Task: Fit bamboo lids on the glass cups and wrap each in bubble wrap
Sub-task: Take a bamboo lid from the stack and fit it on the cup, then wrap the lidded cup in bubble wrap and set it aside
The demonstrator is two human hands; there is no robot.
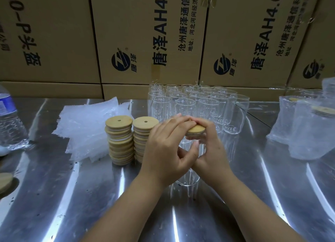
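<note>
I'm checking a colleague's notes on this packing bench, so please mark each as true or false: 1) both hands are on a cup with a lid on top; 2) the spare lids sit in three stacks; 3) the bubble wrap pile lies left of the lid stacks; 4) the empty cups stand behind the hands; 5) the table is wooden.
1) True: the left hand and right hand hold a glass cup with a bamboo lid on its mouth.
2) False: there are two lid stacks.
3) True: the bubble wrap pile lies to their left.
4) True: the empty cups stand behind.
5) False: the table is shiny metal.
</note>
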